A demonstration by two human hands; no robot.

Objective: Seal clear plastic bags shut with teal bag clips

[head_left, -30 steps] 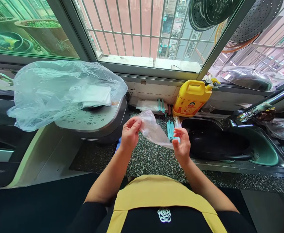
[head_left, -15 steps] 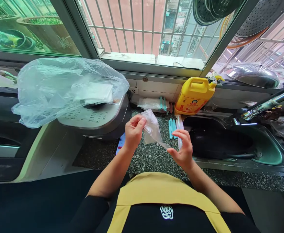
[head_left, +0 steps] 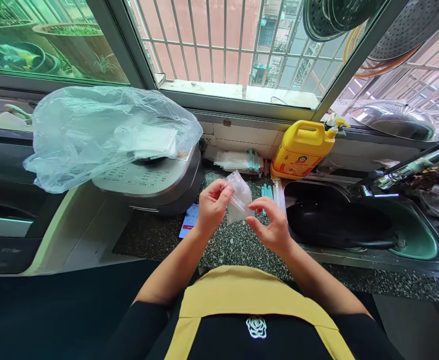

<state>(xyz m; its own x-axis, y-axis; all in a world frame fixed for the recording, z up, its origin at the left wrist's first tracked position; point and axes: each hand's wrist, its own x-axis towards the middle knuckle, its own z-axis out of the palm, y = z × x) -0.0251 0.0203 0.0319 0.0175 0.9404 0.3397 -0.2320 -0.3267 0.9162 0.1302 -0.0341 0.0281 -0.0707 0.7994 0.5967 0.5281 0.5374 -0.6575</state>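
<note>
Both hands hold a small clear plastic bag (head_left: 239,200) above the speckled counter (head_left: 227,245). My left hand (head_left: 211,206) pinches its upper left edge with thumb and fingers closed. My right hand (head_left: 272,227) pinches the bag's lower right side, fingers curled. The bag is folded or bunched between the two hands. A few teal sticks (head_left: 267,192) lie on the counter just behind the bag.
A rice cooker (head_left: 155,182) stands left, with a large clear plastic bag (head_left: 102,132) draped over it. A yellow jug (head_left: 302,150) stands by the window. More bags with teal strips (head_left: 238,161) lie by the wall. A sink holding a dark pan (head_left: 335,222) is right.
My right hand has moved left toward my left hand, and the small bag, stretched out before, is now gathered shorter between them.
</note>
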